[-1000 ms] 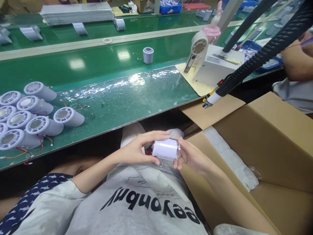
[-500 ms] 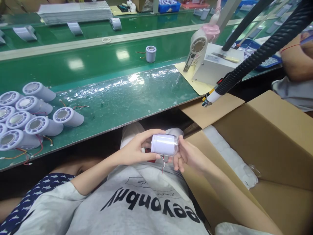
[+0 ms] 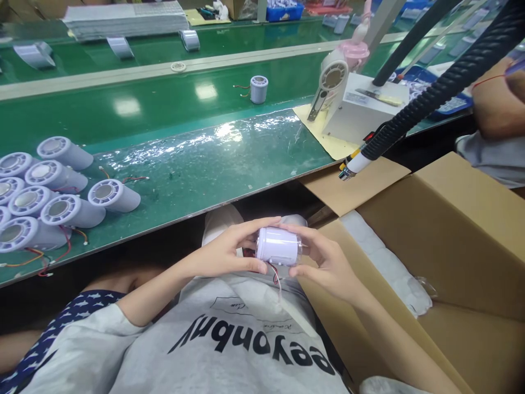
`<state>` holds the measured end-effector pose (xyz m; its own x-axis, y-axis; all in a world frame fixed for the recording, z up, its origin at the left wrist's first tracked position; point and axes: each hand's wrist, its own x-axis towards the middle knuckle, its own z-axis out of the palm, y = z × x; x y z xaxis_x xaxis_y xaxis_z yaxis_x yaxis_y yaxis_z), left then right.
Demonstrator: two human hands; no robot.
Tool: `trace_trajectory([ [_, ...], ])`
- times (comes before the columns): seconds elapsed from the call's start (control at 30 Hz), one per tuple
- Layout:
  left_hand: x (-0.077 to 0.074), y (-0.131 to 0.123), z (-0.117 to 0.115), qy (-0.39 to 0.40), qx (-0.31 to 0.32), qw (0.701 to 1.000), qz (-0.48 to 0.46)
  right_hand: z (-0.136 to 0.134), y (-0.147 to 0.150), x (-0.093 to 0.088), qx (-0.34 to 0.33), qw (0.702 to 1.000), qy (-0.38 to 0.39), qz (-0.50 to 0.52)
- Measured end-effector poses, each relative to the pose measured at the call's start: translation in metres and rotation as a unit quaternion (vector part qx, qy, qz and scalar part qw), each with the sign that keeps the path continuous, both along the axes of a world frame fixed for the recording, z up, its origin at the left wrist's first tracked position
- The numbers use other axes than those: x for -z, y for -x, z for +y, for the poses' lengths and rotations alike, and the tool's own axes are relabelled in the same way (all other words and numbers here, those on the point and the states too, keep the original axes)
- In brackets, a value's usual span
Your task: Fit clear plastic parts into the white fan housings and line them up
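Note:
Above my lap, a pale lilac cylindrical housing (image 3: pixel 279 246) lies on its side between my two hands. My left hand (image 3: pixel 233 249) grips its left end, fingers over the top and thumb below. My right hand (image 3: pixel 324 257) closes round the right end, where a clear rim shows. Thin red and white wires (image 3: pixel 276 279) dangle from the underside near my left thumb. Similar lilac housings (image 3: pixel 74 210) with round metal centres and loose wires lie grouped on the green bench at the left.
A single housing (image 3: pixel 258 90) stands on the green conveyor (image 3: pixel 164 106). At the right, an open cardboard box (image 3: pixel 463 246) holds white padding. A black corrugated hose (image 3: pixel 435 87) with a metal nozzle hangs over it. Behind stands a white machine (image 3: pixel 353 109); another person's arm (image 3: pixel 496 98) is at far right.
My right hand has turned and wrapped its fingers over the housing's right end, and the housing has rolled slightly. On the near belt the lone housing moved right; far-belt pieces shifted left.

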<state>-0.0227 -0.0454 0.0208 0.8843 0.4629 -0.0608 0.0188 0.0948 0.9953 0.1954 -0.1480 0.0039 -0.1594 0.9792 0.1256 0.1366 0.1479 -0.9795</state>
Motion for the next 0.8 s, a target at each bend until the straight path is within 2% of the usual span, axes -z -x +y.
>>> trace_trajectory([
  [0.1,-0.001,0.002,0.000,-0.013,0.018,1.000,-0.009,-0.001,0.001,0.000,-0.008,0.991,0.087,0.106],
  [0.17,0.001,0.002,-0.001,0.021,0.027,0.999,-0.008,-0.002,0.001,-0.002,-0.003,0.991,0.095,0.091],
  [0.3,0.009,0.000,-0.005,0.079,0.032,0.996,-0.014,-0.003,0.001,-0.006,0.009,0.998,0.067,0.012],
  [0.47,0.015,-0.001,-0.004,0.077,0.040,0.996,-0.032,-0.005,0.000,-0.004,0.028,0.998,0.008,-0.052],
  [0.57,0.015,-0.002,-0.005,0.076,0.048,0.995,-0.034,-0.007,-0.001,-0.002,0.045,0.997,-0.042,-0.049],
  [0.73,0.010,-0.012,-0.009,0.078,0.028,0.996,-0.013,-0.008,0.006,-0.005,0.052,0.992,-0.097,-0.054],
  [0.8,0.009,-0.016,-0.005,0.049,0.007,0.998,0.035,-0.008,0.002,-0.005,0.027,0.993,-0.080,-0.082],
])
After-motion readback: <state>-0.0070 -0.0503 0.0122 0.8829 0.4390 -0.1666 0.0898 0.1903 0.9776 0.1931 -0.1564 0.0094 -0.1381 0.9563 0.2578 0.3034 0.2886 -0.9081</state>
